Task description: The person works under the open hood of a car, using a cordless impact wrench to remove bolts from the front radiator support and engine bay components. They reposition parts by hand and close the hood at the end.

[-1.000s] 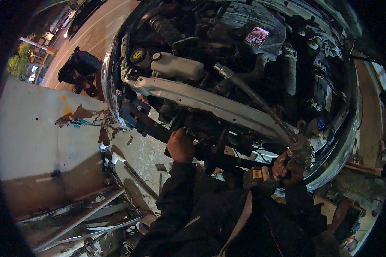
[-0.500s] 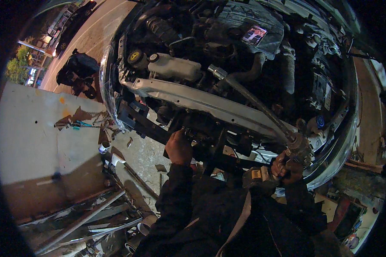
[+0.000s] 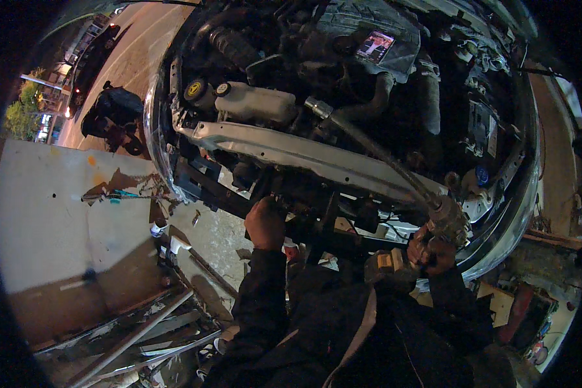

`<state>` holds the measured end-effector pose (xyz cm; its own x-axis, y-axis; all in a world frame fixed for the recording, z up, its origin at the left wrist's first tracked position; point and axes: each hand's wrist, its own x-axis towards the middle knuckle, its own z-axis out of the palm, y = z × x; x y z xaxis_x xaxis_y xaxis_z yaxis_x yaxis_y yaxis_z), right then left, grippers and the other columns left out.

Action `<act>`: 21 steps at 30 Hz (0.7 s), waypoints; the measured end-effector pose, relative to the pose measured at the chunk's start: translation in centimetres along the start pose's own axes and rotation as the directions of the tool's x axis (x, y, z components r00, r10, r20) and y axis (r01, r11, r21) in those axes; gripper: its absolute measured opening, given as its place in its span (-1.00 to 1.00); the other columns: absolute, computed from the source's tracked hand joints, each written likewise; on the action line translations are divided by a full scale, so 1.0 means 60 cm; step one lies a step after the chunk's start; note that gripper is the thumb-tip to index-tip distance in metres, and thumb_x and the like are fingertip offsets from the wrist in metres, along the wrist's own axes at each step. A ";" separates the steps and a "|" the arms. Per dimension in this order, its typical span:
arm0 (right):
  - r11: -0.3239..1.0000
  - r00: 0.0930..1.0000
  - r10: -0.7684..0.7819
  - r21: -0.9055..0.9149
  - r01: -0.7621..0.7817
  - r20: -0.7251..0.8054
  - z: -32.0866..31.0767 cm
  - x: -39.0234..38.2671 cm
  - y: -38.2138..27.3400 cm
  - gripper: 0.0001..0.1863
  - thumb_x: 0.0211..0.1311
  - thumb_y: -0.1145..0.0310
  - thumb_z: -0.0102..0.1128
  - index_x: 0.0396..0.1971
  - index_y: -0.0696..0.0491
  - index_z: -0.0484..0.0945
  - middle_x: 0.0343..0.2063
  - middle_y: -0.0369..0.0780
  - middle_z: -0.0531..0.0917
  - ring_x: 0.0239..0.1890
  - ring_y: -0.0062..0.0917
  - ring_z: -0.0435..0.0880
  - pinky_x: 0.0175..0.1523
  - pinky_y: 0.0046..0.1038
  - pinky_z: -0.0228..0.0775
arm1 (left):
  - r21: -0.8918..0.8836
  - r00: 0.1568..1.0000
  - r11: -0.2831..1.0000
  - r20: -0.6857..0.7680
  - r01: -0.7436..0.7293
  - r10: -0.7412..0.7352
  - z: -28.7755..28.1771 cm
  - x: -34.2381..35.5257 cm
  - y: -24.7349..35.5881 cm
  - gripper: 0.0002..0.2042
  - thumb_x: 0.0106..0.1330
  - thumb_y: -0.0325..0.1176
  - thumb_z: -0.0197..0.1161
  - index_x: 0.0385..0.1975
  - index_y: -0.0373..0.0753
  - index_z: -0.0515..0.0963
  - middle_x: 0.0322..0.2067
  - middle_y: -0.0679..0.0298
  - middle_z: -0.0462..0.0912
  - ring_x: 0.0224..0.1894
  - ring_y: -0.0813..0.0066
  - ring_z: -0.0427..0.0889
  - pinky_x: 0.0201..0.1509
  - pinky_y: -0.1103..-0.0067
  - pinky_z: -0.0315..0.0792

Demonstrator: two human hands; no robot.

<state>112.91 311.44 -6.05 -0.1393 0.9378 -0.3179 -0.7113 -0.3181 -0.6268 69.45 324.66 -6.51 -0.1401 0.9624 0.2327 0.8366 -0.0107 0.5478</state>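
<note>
Here, left hand: ours (image 3: pixel 265 223) is bent at the dark parts below the crossbar, fingers curled inward; we cannot tell whether it grips anything.
Right hand: ours (image 3: pixel 432 251) is wrapped closed around the handle of the driver (image 3: pixel 447 220).
Driver: we have it at the right end of the crossbar, its battery (image 3: pixel 389 264) to the left of our right hand.
Bar: a long bar (image 3: pixel 388 155) runs from the driver up and leftward, passing above the crossbar; we cannot tell if they touch.
Socket: it (image 3: pixel 317 107) sits at the bar's far end, over the engine bay, just right of the reservoir.
Crossbar: we see it (image 3: pixel 291 150), pale and metal, spanning the car's front.
Reservoir: it (image 3: pixel 258 103) is whitish, behind the crossbar, with a yellow-marked cap (image 3: pixel 194 89) on its left.
Phone: it (image 3: pixel 376 45) lies on the engine cover (image 3: pixel 404 59), screen lit.
Blue cap: we see it (image 3: pixel 481 175) beyond the driver, to the right.
Lower left: metal lengths (image 3: pixel 132 336) lie piled beside a pale panel (image 3: pixel 52 213).
</note>
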 end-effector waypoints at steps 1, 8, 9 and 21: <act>0.999 0.998 0.052 0.001 -0.052 -0.032 -0.002 0.001 0.001 -0.61 0.09 0.45 0.32 -0.04 0.13 0.55 -0.43 -0.13 0.65 -0.57 -0.33 0.59 -0.41 -0.19 0.45 | 0.011 1.000 1.000 0.002 -0.012 0.012 0.002 0.000 -0.003 -0.82 0.24 -0.33 0.46 -0.21 -0.22 0.76 -0.28 0.02 0.81 -0.21 -0.05 0.82 -0.14 0.26 0.68; 0.994 1.000 0.012 0.112 -0.013 0.007 0.052 -0.003 -0.011 -0.65 0.17 0.41 0.33 -0.03 0.10 0.54 -0.49 -0.18 0.62 -0.56 -0.40 0.58 -0.37 -0.20 0.46 | 0.121 0.990 0.984 0.073 -0.129 0.121 -0.012 0.014 0.005 -0.78 0.19 -0.24 0.54 -0.26 -0.18 0.74 -0.33 0.06 0.77 -0.24 -0.04 0.79 -0.20 0.22 0.65; 0.991 0.999 0.029 0.127 -0.032 0.030 0.056 0.000 -0.014 -0.64 0.18 0.40 0.34 -0.02 0.10 0.54 -0.51 -0.19 0.61 -0.56 -0.41 0.58 -0.36 -0.20 0.46 | 0.109 0.988 0.984 0.083 -0.141 0.132 -0.016 0.015 0.008 -0.79 0.22 -0.26 0.52 -0.24 -0.20 0.73 -0.32 0.04 0.76 -0.23 -0.06 0.78 -0.19 0.20 0.65; 0.991 0.991 0.133 -0.006 -0.133 -0.001 0.059 0.006 -0.013 -0.64 0.33 0.30 0.25 0.00 0.21 0.50 -0.61 -0.24 0.49 -0.61 -0.47 0.49 -0.40 -0.27 0.40 | 0.113 0.998 0.994 0.063 -0.006 -0.001 -0.010 0.006 0.019 -0.85 0.22 -0.34 0.46 -0.27 -0.20 0.68 -0.30 0.01 0.73 -0.22 -0.16 0.76 -0.20 0.12 0.63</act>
<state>111.00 312.52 -3.15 -0.2318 0.8872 -0.3989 -0.6822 -0.4406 -0.5835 70.03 324.82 -5.31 -0.1076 0.9775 0.1812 0.8917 0.0142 0.4525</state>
